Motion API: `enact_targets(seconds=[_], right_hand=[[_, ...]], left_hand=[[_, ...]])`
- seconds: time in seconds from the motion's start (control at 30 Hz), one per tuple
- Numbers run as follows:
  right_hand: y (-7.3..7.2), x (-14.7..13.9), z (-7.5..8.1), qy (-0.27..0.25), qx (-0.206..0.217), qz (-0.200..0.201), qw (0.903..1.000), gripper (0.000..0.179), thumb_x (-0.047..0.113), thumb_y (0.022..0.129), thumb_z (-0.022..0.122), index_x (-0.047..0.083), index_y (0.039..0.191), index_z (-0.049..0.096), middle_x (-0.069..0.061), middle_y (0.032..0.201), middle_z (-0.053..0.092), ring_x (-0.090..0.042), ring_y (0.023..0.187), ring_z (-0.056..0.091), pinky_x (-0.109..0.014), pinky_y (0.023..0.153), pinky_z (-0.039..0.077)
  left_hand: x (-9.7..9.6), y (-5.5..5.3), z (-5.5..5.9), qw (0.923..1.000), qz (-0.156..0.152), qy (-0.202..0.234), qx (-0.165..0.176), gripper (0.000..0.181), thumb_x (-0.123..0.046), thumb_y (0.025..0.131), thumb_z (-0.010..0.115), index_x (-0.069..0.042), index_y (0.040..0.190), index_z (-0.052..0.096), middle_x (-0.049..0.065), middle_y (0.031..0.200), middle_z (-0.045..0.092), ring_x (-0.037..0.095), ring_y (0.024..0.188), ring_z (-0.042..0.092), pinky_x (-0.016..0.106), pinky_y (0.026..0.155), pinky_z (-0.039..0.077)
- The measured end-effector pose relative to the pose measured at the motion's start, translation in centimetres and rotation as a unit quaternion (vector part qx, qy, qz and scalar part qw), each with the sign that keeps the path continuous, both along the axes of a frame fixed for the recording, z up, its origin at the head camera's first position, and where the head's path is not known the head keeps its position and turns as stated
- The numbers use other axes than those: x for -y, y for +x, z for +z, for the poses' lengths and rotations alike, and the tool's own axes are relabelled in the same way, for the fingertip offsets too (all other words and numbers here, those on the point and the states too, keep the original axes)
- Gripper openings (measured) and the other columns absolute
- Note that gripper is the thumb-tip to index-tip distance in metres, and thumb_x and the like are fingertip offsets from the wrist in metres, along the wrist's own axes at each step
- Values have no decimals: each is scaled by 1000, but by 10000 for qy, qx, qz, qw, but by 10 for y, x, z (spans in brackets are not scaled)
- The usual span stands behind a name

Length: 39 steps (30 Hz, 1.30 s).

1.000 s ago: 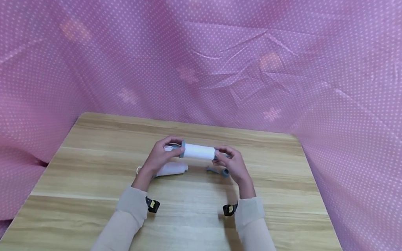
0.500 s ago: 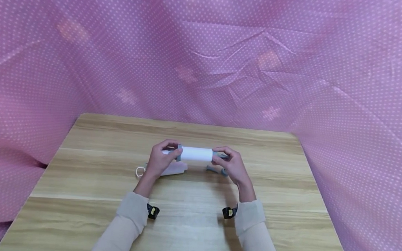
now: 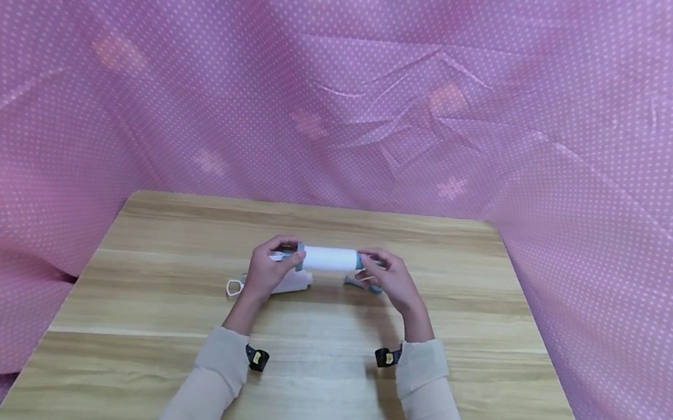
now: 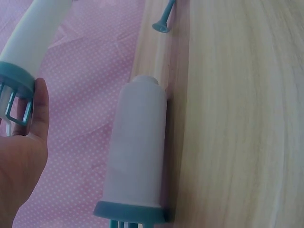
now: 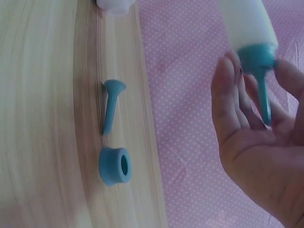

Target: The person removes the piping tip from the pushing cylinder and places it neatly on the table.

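A white syringe-like tube (image 3: 329, 259) with teal ends is held level above the table between both hands. My left hand (image 3: 267, 267) grips its teal collar, where a frame-like plunger handle sticks out, as the left wrist view shows. My right hand (image 3: 393, 280) pinches the teal nozzle cap (image 5: 256, 58) at the other end, its thin spout pointing toward the palm. A second white tube (image 4: 137, 147) with a teal collar lies on the table below the left hand. Beneath the right hand lie a loose teal nozzle (image 5: 111, 104) and a teal ring-shaped cap (image 5: 114, 166).
The wooden table (image 3: 323, 380) extends around and in front of the hands. Pink dotted cloth (image 3: 345, 105) hangs behind it and at both sides. A white loop handle (image 3: 235, 288) of the lying tube shows left of the left wrist.
Both hands and the held tube have come slightly down and left over the last second. The right fingers have shifted a little on the teal cap, and more of its edge now shows.
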State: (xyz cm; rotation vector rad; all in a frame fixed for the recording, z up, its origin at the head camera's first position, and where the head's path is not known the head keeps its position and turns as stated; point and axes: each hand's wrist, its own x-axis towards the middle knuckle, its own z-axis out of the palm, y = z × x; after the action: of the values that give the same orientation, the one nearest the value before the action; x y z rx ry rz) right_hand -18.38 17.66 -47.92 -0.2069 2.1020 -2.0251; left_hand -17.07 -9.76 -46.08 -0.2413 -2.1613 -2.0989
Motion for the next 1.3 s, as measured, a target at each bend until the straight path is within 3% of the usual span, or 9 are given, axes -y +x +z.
enact_targets(seconds=[0.2, 0.43, 0.57, 0.7, 0.93, 1.13, 1.3], right_hand=[[0, -5, -3, 84, -159, 256, 9995, 37, 7, 97, 69, -4, 130, 60, -18, 122, 61, -26, 95, 68, -39, 76, 59], [-2, 0, 1, -23, -428, 2, 9991, 27, 10, 99, 66, -9, 117, 62, -22, 124, 61, -25, 99, 67, -46, 81, 59], [-3, 2, 0, -168, -322, -134, 9992, 35, 9, 100, 64, -5, 130, 56, -23, 126, 61, -27, 101, 65, -42, 82, 59], [-2, 0, -4, -316, -44, -96, 9994, 47, 8, 99, 65, -1, 142, 49, -22, 131, 58, -27, 103, 65, -48, 87, 57], [2, -6, -10, -189, 165, 225, 9994, 43, 8, 94, 72, -3, 133, 60, -17, 126, 61, -29, 100, 68, -59, 93, 53], [2, -5, -11, -603, 42, 142, 9981, 33, 9, 99, 65, -9, 126, 59, -15, 126, 55, -28, 109, 59, -63, 95, 50], [0, -3, -11, -719, -16, -12, 9974, 29, 5, 100, 63, -15, 121, 58, -18, 122, 59, -29, 108, 60, -55, 93, 54]], left_hand=[[0, 1, -1, 9998, 147, 30, -104, 30, 0, 87, 76, 14, 113, 67, 25, 109, 69, 18, 95, 61, 22, 84, 49], [-1, 0, -4, 9999, 143, 58, -53, 34, -3, 87, 77, 13, 115, 66, 23, 111, 69, 16, 96, 61, 26, 87, 49], [-2, 3, -5, 9996, 274, -33, 80, 33, -5, 87, 77, 10, 115, 68, 20, 111, 69, 16, 98, 60, 30, 89, 47], [-4, 7, -5, 9996, 278, -63, 77, 31, -5, 87, 78, 8, 114, 69, 20, 111, 69, 17, 98, 60, 30, 88, 48], [-3, 10, -7, 9993, 357, -73, -100, 29, -3, 87, 77, 9, 112, 70, 23, 112, 68, 15, 98, 60, 25, 83, 50], [-3, 9, -10, 9997, 243, -89, -40, 30, -5, 88, 76, 7, 114, 70, 22, 112, 68, 17, 99, 60, 25, 85, 50], [-2, 9, -10, 9999, 126, -101, -27, 31, -5, 88, 76, 7, 116, 69, 23, 112, 68, 19, 99, 60, 26, 84, 51]])
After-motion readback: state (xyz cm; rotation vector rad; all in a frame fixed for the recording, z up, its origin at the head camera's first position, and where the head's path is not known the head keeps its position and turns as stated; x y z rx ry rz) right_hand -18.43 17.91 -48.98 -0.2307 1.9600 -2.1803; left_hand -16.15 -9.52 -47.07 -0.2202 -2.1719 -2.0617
